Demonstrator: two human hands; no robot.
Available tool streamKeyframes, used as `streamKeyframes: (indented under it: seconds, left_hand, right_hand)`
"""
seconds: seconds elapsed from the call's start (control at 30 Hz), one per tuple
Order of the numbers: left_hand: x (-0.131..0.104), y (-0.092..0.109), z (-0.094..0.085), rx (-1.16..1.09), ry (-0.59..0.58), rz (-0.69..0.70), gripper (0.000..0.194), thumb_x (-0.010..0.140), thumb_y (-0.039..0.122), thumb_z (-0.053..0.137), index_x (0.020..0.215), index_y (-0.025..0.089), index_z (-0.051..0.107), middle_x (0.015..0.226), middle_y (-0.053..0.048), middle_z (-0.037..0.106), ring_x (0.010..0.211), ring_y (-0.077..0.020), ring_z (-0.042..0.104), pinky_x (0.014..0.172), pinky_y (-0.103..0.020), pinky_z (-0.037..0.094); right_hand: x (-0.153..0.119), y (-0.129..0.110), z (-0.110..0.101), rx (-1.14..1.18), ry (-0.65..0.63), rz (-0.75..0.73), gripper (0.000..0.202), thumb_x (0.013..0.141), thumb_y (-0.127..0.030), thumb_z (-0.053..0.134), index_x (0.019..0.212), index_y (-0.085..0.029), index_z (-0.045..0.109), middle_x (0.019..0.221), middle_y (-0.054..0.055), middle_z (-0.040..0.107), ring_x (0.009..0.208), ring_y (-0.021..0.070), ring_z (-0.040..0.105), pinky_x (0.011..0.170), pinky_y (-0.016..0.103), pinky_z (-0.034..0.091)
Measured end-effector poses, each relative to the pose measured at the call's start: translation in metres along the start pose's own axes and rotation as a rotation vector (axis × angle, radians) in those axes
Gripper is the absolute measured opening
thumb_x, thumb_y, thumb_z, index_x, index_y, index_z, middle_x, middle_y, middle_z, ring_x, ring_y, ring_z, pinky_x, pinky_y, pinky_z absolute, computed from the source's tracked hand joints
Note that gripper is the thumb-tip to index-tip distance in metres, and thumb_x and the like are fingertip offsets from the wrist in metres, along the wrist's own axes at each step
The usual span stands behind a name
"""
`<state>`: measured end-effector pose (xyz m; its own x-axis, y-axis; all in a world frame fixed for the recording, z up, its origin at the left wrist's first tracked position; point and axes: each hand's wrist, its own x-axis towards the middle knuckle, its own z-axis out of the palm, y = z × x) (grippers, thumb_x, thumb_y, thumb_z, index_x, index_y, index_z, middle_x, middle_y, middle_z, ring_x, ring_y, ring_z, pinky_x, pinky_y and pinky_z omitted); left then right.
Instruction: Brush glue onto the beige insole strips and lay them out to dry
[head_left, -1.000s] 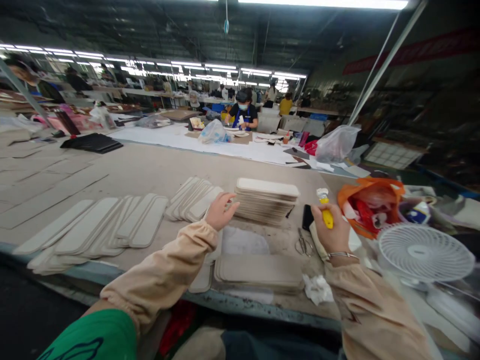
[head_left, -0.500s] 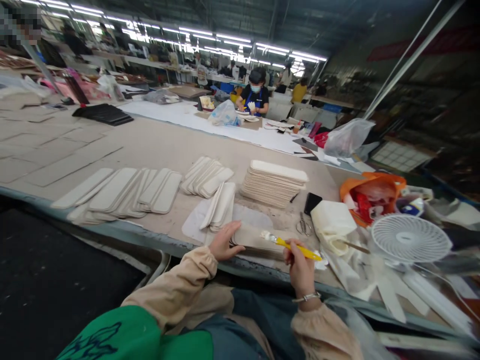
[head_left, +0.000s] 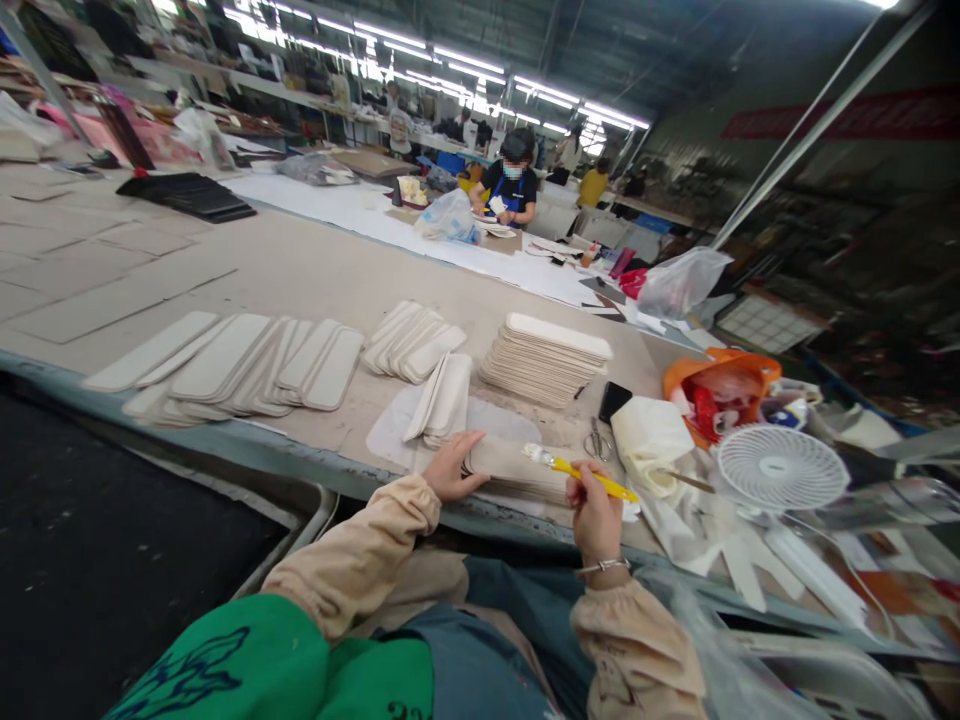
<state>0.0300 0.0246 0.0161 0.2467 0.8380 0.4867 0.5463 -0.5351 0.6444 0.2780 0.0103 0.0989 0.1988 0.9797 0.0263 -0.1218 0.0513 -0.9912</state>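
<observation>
My right hand point(head_left: 597, 510) is closed around the yellow handle of a paintbrush point(head_left: 592, 480). White paste coats its bristles, which are over a low stack of long, pale panels point(head_left: 517, 462) near the table's front edge. At the left end of that stack my left hand point(head_left: 454, 468) rests with thumb and fingers spread, touching it. Just behind the left hand, a few loose panels point(head_left: 444, 400) lean on one another on a whitish sheet point(head_left: 390, 425). The underside of the left hand is hidden.
Fanned rounded panels point(head_left: 247, 365) lie left, and a tall panel stack point(head_left: 547, 360) stands behind. To the right are scissors point(head_left: 598, 442), a black phone-like object point(head_left: 613, 402), a white container point(head_left: 651, 432), an orange bag point(head_left: 679, 378) and a white fan point(head_left: 780, 468). A co-worker point(head_left: 511, 190) works across the table.
The camera view has shifted slightly. The paintbrush stays over the low stack, its bristles a little nearer the panel, and my left hand remains at the stack's left end.
</observation>
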Motion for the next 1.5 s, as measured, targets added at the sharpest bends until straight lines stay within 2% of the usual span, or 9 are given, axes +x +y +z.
streamKeyframes:
  seconds: [0.13, 0.37, 0.53, 0.67, 0.97, 1.1, 1.2, 1.4, 1.5]
  left_hand:
    - [0.000, 0.000, -0.001, -0.039, -0.002, -0.015, 0.079, 0.077, 0.043, 0.065, 0.144, 0.015, 0.033, 0.134, -0.018, 0.052, 0.125, -0.0312, 0.049, 0.108, -0.051, 0.039]
    - [0.001, -0.006, 0.002, -0.054, -0.026, -0.037, 0.085, 0.077, 0.044, 0.065, 0.147, 0.015, 0.028, 0.133, -0.017, 0.054, 0.123, -0.0309, 0.051, 0.106, -0.049, 0.041]
    - [0.001, -0.008, 0.004, -0.056, -0.035, -0.037, 0.086, 0.077, 0.044, 0.065, 0.148, 0.015, 0.027, 0.130, -0.017, 0.054, 0.121, -0.0307, 0.052, 0.104, -0.050, 0.042]
    - [0.001, -0.007, 0.002, -0.033, -0.059, -0.019, 0.084, 0.079, 0.043, 0.064, 0.148, 0.017, 0.025, 0.132, -0.017, 0.052, 0.123, -0.0303, 0.049, 0.105, -0.050, 0.040]
    - [0.003, -0.003, -0.001, 0.003, -0.079, -0.004, 0.081, 0.081, 0.041, 0.062, 0.149, 0.019, 0.025, 0.134, -0.016, 0.051, 0.125, -0.0315, 0.047, 0.106, -0.050, 0.040]
    - [0.001, -0.004, 0.000, 0.009, -0.075, -0.009, 0.080, 0.081, 0.039, 0.062, 0.149, 0.020, 0.026, 0.137, -0.016, 0.049, 0.126, -0.0317, 0.047, 0.106, -0.050, 0.040]
    - [0.001, -0.005, 0.000, 0.012, -0.080, 0.001, 0.080, 0.081, 0.039, 0.062, 0.149, 0.019, 0.025, 0.139, -0.017, 0.047, 0.127, -0.0315, 0.046, 0.107, -0.050, 0.040]
    - [0.002, -0.004, 0.000, -0.006, -0.073, -0.010, 0.080, 0.079, 0.039, 0.063, 0.148, 0.018, 0.027, 0.138, -0.018, 0.048, 0.127, -0.0320, 0.047, 0.107, -0.050, 0.039]
    - [0.002, -0.003, -0.001, -0.005, -0.073, -0.012, 0.078, 0.079, 0.038, 0.062, 0.147, 0.019, 0.029, 0.137, -0.017, 0.049, 0.126, -0.0316, 0.048, 0.106, -0.049, 0.040]
  right_hand:
    - [-0.004, 0.002, 0.008, -0.063, -0.061, 0.014, 0.029, 0.077, -0.046, 0.064, 0.084, -0.018, 0.059, 0.050, -0.006, 0.047, 0.045, 0.0093, 0.038, 0.045, 0.023, 0.028]
    - [0.000, 0.010, 0.047, -0.115, -0.280, 0.072, 0.026, 0.079, -0.045, 0.061, 0.082, -0.019, 0.059, 0.050, -0.005, 0.050, 0.046, 0.0102, 0.037, 0.047, 0.025, 0.028]
    - [0.010, 0.010, 0.055, -0.226, -0.306, 0.099, 0.021, 0.078, -0.041, 0.058, 0.075, -0.020, 0.058, 0.048, -0.005, 0.046, 0.047, 0.0124, 0.038, 0.049, 0.028, 0.030]
    - [0.021, 0.002, 0.034, -0.378, -0.228, 0.039, 0.019, 0.078, -0.040, 0.057, 0.075, -0.021, 0.060, 0.049, -0.004, 0.048, 0.051, 0.0147, 0.043, 0.054, 0.029, 0.035]
    - [0.057, -0.018, -0.052, -0.642, -0.001, -0.018, 0.024, 0.075, -0.043, 0.056, 0.074, -0.020, 0.062, 0.049, -0.004, 0.050, 0.050, 0.0161, 0.048, 0.056, 0.030, 0.038]
    - [0.057, -0.028, -0.065, -0.763, 0.030, -0.025, 0.027, 0.077, -0.046, 0.056, 0.076, -0.020, 0.063, 0.050, -0.003, 0.051, 0.054, 0.0167, 0.049, 0.060, 0.030, 0.038]
    - [0.043, -0.033, -0.045, -0.607, -0.044, -0.016, 0.025, 0.077, -0.044, 0.058, 0.078, -0.020, 0.062, 0.051, -0.004, 0.050, 0.052, 0.0144, 0.046, 0.056, 0.028, 0.036]
    - [0.011, -0.012, 0.030, -0.260, -0.366, 0.168, 0.022, 0.077, -0.041, 0.058, 0.080, -0.020, 0.059, 0.050, -0.005, 0.048, 0.048, 0.0110, 0.038, 0.048, 0.025, 0.028]
    - [0.011, 0.001, 0.038, -0.270, -0.373, 0.215, 0.021, 0.075, -0.041, 0.057, 0.076, -0.020, 0.059, 0.047, -0.006, 0.046, 0.045, 0.0104, 0.034, 0.047, 0.025, 0.025]
